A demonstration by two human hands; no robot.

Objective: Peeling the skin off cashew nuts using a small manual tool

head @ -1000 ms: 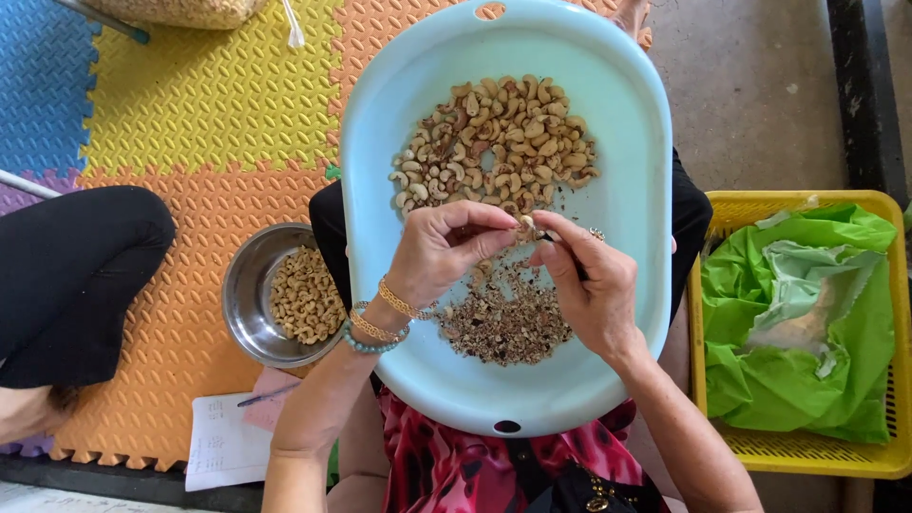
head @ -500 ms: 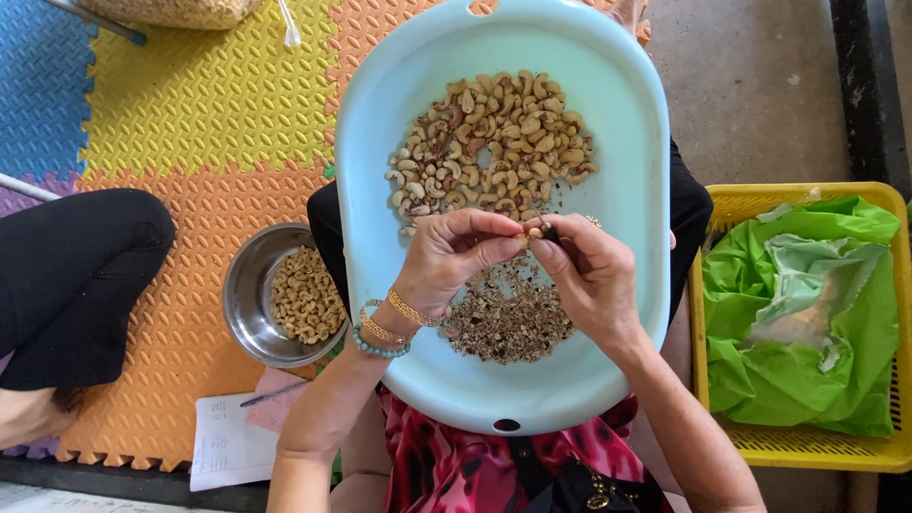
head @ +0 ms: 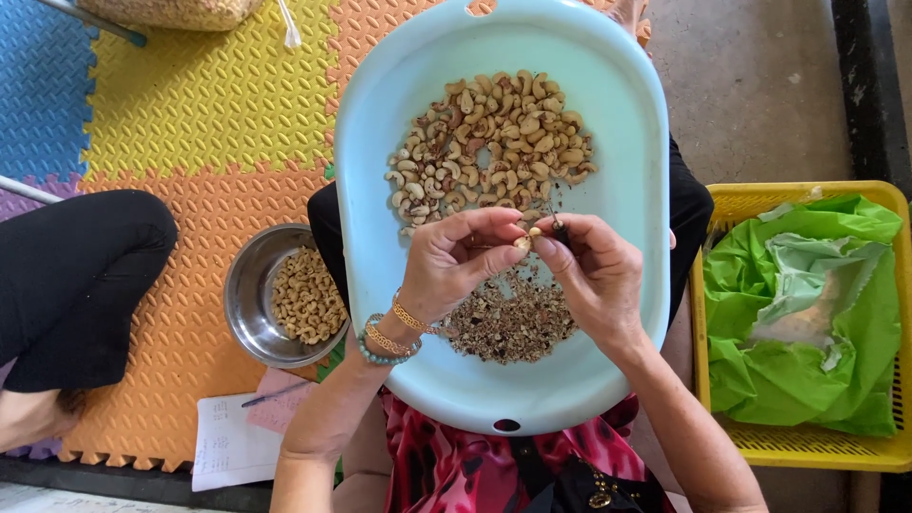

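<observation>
left hand pinches a small pale cashew kernel over the light blue plastic basin; right hand grips a thin dark pick. kernel looks light, brittle, so hold its sides.

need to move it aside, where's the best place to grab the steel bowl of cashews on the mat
Probably best to take the steel bowl by its rolled rim on the left, coming from above over the orange mat. That rim is bare and open there; the right edge is tucked under the blue basin, and the round wall offers no handle.
</observation>
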